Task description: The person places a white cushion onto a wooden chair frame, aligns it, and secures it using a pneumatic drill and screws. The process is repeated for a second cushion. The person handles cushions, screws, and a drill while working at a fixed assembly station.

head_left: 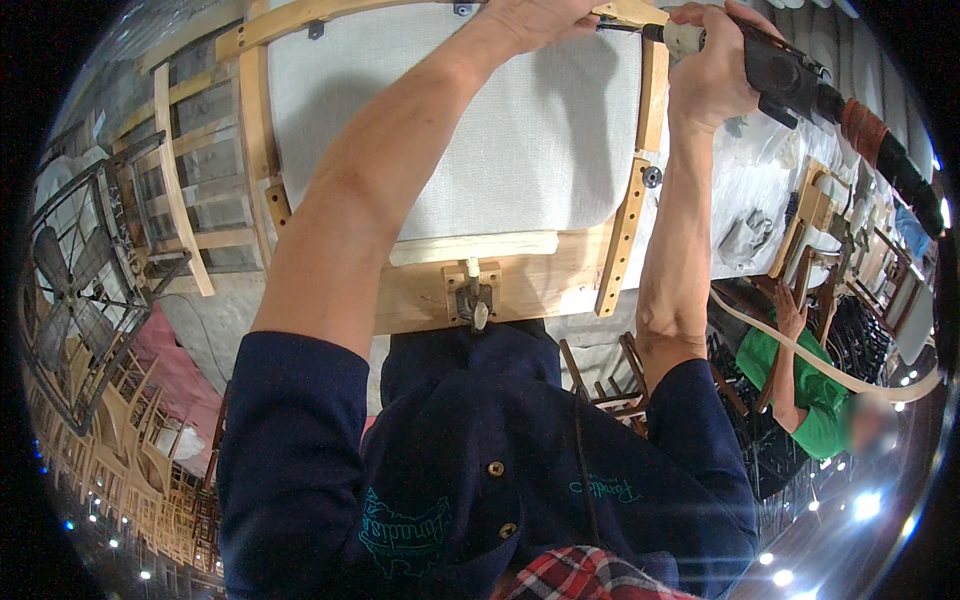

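well, the right hand (712,80) is clamping around a dark power tool (785,72), just behind a cream-coloured collar (684,39), and a slim dark shaft (622,27) is pointing leftward from it, toward the left hand (540,22). the left hand is showing at the upper edge of the view, its fingers lying close to the shaft's tip, though i cannot tell whether they are closing on anything. right of the right hand, a reddish-brown wrapping (865,135) is covering part of the tool's black tail. below the left hand, between the two forearms, a pale fabric-covered panel (460,160) is lying inside a light wooden frame (653,100). farther below that hand, a metal clamp (475,300) is sitting on a wooden board (560,290). below the right hand, left of its forearm, a drilled wooden strip (622,240) is standing beside a dark round knob (652,177).
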Available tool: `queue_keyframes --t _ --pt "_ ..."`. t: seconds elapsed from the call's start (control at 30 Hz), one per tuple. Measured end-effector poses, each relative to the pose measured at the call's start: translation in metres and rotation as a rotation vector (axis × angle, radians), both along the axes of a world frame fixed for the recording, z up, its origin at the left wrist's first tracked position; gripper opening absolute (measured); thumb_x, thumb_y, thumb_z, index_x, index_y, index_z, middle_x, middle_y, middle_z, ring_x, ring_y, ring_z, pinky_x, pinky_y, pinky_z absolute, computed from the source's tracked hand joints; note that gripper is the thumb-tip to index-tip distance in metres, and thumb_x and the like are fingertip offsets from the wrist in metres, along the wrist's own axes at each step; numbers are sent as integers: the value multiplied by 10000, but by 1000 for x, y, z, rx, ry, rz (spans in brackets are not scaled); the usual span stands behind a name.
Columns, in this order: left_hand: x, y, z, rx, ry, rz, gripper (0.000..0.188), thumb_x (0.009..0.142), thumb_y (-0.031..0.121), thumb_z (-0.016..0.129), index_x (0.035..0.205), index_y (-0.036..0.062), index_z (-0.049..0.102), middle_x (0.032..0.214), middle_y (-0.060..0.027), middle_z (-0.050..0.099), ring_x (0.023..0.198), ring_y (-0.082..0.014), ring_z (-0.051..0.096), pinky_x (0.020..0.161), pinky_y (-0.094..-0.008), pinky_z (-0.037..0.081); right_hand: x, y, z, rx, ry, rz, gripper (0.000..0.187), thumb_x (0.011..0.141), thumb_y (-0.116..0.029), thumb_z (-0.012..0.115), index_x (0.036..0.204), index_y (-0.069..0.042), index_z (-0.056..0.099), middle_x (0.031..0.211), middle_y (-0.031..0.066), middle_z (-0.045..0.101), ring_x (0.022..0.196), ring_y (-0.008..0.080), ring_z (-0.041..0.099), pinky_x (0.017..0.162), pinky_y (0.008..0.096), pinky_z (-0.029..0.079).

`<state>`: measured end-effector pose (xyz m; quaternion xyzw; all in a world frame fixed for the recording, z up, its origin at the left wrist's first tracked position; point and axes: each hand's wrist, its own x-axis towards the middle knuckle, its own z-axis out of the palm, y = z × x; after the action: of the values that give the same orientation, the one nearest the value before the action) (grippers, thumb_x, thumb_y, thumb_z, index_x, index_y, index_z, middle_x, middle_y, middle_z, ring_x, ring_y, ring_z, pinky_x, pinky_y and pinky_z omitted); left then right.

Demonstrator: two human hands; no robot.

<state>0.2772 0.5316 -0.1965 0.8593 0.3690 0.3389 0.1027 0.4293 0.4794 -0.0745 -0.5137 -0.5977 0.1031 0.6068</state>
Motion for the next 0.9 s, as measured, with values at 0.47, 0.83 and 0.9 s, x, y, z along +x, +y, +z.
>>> queue_keyframes --t 0.47,0.83,0.9 --pt "-2 -1 4 -36 1 -10 345 802 201 769 1117 115 659 1054 -87 638 1079 -317 558 949 -434 513 7 7 -5 -1 129 113 82 916 -33 571 861 -4 623 986 80 609 917 184 610 888 365 459" --pt "-2 -3 3 4 -50 -2 347 793 200 769 1113 114 663 1043 -91 638 1077 -324 556 950 -445 506 16 8 -15 31 -249 -32 178 881 -45 605 721 -43 682 1088 100 587 998 205 585 930 390 432" --pt "-4 -3 7 -24 -44 -10 347 790 193 768 1111 113 666 1038 -88 640 1073 -322 559 946 -444 507 15 9 -13 22 -260 -30 179 881 -51 605 721 -44 686 1086 102 588 1016 211 580 947 394 423"
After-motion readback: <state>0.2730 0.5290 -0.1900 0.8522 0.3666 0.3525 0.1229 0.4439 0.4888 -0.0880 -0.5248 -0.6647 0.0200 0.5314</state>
